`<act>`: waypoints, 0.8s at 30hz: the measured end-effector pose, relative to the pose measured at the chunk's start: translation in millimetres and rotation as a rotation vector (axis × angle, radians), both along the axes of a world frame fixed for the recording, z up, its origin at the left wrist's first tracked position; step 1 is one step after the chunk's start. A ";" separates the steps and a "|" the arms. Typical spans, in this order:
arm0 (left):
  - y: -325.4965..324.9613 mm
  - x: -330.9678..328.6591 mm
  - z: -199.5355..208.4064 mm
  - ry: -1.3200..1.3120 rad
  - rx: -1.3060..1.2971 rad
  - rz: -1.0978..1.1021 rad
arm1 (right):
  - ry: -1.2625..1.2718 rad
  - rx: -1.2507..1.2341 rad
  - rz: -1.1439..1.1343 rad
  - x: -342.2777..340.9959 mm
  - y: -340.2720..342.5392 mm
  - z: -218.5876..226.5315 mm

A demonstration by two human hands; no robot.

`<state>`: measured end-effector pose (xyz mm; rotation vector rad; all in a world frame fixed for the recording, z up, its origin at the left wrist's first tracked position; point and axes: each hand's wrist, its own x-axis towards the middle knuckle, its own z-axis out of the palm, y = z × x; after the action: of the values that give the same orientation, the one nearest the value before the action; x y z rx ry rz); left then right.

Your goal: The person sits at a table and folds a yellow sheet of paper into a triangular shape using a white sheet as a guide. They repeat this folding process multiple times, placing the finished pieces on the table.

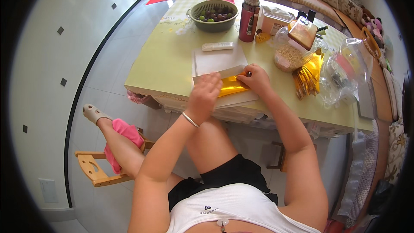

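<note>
A shiny gold foil sheet (pixel 230 87) lies at the near edge of the table, on a stack of white paper (pixel 219 60). A pale strip of paper or turned-up edge runs along its far side. My left hand (pixel 205 94) lies over the left end of the foil, fingers stretched out and partly blurred. At the other end, my right hand (pixel 257 79) pinches the foil's right corner between thumb and fingers. Just beyond the paper rests a small white oblong packet (pixel 217 46). Several folded gold foil pieces (pixel 307 77) are heaped right of my right hand.
At the back stand a green colander (pixel 212 25) of grapes and a dark red thermos (pixel 249 19). A clear jar of grain (pixel 288 56) and a clear plastic bag (pixel 346 71) occupy the right side. A wooden chair (pixel 97 170) with pink cloth is at lower left.
</note>
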<state>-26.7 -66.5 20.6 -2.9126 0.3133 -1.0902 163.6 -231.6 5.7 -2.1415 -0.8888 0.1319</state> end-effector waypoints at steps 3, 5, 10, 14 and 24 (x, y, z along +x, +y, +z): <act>-22.5 -2.2 -11.4 0.355 -0.186 0.073 | 0.007 0.008 -0.010 -0.7 -0.6 -1.5; -27.0 -4.0 -12.8 0.369 -0.104 0.119 | 0.003 0.013 -0.017 0.1 -1.7 -3.5; -29.6 -5.1 -13.7 0.378 -0.086 0.159 | -0.060 0.021 -0.038 -2.6 0.7 -4.6; -30.1 -4.4 -16.4 0.371 -0.091 0.168 | -0.068 -0.006 -0.056 -3.9 1.6 -4.0; -32.8 -6.9 -13.3 0.460 -0.074 0.175 | -0.769 -0.034 0.148 -34.8 -5.5 -2.4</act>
<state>-33.7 -99.3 7.3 -3.1530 0.0175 -0.4107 128.8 -237.1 3.3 -2.1662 -1.4771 -0.6488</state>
